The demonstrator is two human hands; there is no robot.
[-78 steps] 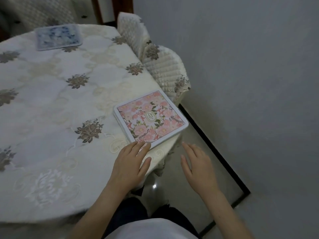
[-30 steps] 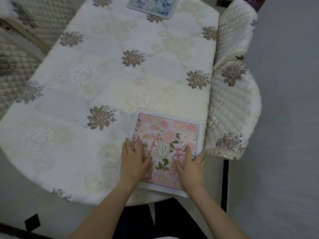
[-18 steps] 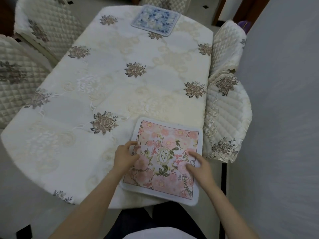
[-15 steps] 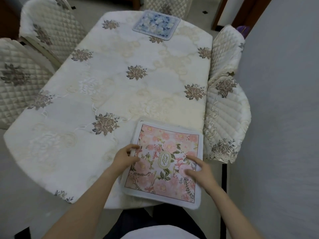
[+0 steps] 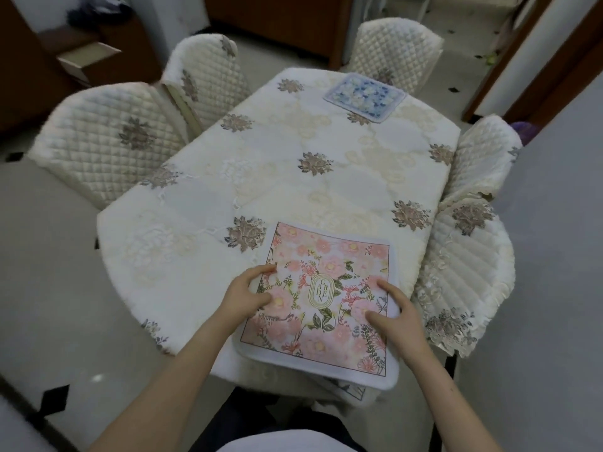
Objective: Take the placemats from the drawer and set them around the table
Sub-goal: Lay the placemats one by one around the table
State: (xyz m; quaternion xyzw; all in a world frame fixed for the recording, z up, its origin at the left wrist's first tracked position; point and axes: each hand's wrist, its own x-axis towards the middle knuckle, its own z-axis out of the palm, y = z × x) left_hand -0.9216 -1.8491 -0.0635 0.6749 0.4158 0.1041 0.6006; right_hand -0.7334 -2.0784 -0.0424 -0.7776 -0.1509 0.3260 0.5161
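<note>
since the earlier frame the pink floral square placemat (image 5: 321, 300) lifts off the near table edge. left hand (image 5: 243, 295) and right hand (image 5: 396, 316) fingers clamp its sides; keep it level.

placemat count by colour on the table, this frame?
Pink floral placemat: 1, near edge, left hand and right hand on it
Blue floral placemat: 1, far end
A further mat edge may peek beneath the pink one; cannot tell
Total: 2
</note>
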